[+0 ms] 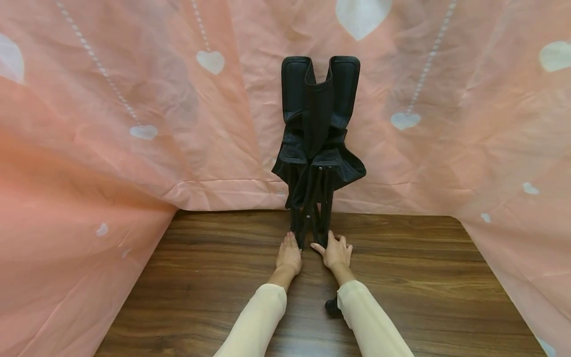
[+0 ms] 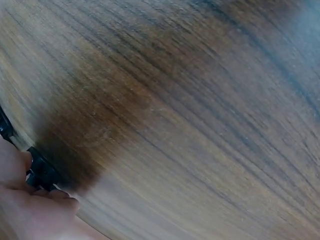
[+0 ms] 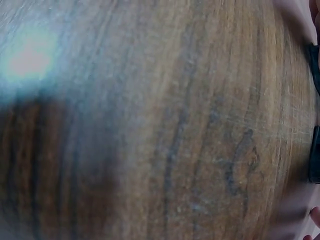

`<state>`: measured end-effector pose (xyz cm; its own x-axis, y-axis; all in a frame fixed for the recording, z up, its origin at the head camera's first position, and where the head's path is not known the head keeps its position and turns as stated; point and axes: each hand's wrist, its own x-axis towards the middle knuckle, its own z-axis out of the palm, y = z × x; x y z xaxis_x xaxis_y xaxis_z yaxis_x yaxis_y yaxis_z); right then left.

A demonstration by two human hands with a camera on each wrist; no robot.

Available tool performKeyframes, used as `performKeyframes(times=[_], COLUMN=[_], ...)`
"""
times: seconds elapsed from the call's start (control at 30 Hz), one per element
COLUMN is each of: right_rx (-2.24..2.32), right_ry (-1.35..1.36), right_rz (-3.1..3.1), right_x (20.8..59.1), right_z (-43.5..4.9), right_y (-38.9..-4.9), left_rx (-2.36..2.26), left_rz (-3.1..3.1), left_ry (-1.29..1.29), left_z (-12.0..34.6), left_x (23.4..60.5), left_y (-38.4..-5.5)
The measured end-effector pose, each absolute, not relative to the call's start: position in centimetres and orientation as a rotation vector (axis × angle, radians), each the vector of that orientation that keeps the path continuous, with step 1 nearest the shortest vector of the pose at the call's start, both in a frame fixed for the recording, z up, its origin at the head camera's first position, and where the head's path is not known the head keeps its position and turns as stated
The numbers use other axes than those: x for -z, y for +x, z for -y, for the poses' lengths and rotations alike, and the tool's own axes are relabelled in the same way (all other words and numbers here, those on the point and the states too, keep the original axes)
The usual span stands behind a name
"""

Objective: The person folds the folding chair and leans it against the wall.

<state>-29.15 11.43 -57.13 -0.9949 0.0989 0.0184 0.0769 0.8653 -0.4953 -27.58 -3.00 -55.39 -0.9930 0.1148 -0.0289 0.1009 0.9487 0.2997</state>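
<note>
A folded black camping chair [image 1: 318, 114] stands upright on the wooden floor, its fabric bunched between the thin legs. At the base on the left, my left hand [image 1: 290, 255] holds a leg, the fingers lying along its outer side. A black leg end [image 2: 42, 170] shows between thumb and fingers in the left wrist view. On the other side my right hand [image 1: 337, 252] holds the right leg low down, with the thumb on the inner side. In the right wrist view black leg ends [image 3: 315, 155] appear at the right edge, and most of that hand is out of frame.
A small black rounded object [image 1: 332, 307] lies on the floor [image 1: 200, 297], partly hidden by the right sleeve [image 1: 370, 317]. Pink cloth with white hearts [image 1: 214, 109] hangs behind the chair and along both sides.
</note>
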Motion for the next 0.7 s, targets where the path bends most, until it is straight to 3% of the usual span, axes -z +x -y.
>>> performKeyframes(times=[0.7], right_rx=[-0.809], right_ry=[-0.143], right_rz=[3.021], right_x=[56.60], right_z=[-11.41], right_y=[-29.61], left_rx=[-0.421], left_rz=[-3.058], left_ry=[0.173], left_z=[3.01], left_x=[55.56], left_y=[-28.28])
